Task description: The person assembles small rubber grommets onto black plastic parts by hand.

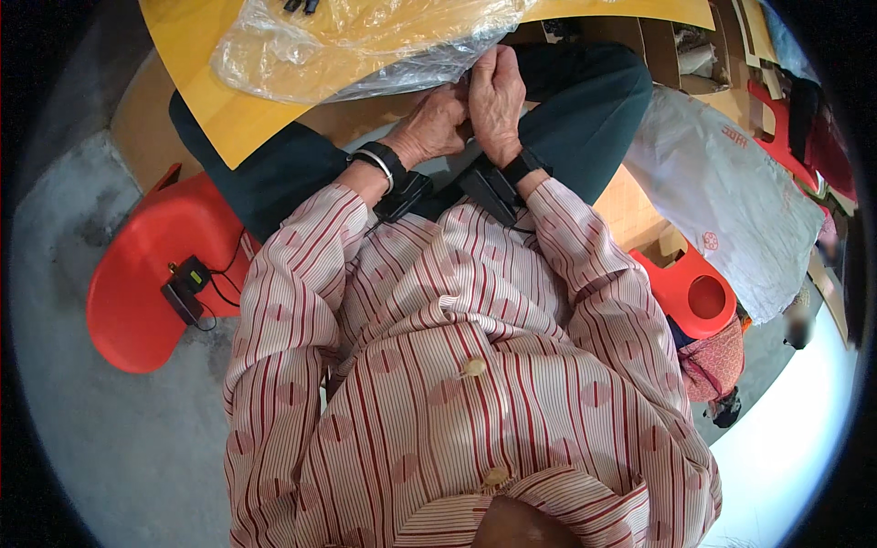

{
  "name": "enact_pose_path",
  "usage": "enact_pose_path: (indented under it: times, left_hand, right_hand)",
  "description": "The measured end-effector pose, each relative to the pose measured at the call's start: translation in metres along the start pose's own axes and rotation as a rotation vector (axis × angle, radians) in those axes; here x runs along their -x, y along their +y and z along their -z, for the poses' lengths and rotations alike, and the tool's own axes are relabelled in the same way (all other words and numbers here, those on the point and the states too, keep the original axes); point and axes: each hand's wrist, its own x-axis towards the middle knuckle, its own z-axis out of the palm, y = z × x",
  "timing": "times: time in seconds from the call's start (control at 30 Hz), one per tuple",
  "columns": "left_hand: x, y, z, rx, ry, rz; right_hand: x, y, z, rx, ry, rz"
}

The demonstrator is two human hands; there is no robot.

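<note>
My left hand and my right hand meet in front of my lap, between my knees, with their fingers curled and pressed together. Whatever they pinch is hidden by the fingers; only a dark sliver shows between them. Just beyond the hands lies a crumpled clear plastic bag on a yellow board. A few small black pieces rest on the bag at the top edge. Each wrist carries a black strap with a box-like device.
To the left is a red plastic chair with a small black device and cable on it. At right are a red seat part, a large white sack and another red chair. Cardboard boxes stand beyond my right knee.
</note>
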Motion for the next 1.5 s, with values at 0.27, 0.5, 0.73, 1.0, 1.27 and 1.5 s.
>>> enact_pose_path:
  times: [0.27, 0.5, 0.73, 1.0, 1.27, 1.5]
  left_hand:
    - [0.000, 0.007, 0.000, 0.012, 0.012, 0.151]
    - [0.002, 0.007, 0.002, -0.020, -0.013, 0.124]
    - [-0.001, 0.009, 0.004, -0.042, 0.025, 0.049]
    - [-0.001, 0.012, 0.003, -0.046, 0.108, 0.018]
    - [0.004, 0.007, 0.000, -0.086, 0.000, 0.098]
    - [0.001, 0.009, 0.002, -0.006, 0.047, 0.132]
  right_hand:
    - [0.002, 0.008, -0.006, 0.001, 0.054, 0.005]
    - [0.001, 0.011, -0.008, 0.010, 0.075, -0.058]
    - [0.000, 0.013, -0.010, 0.019, 0.125, -0.029]
    - [0.003, 0.013, -0.011, 0.071, 0.115, -0.043]
    - [0.003, 0.014, -0.010, 0.126, 0.089, -0.012]
    - [0.001, 0.013, -0.010, 0.138, 0.086, 0.062]
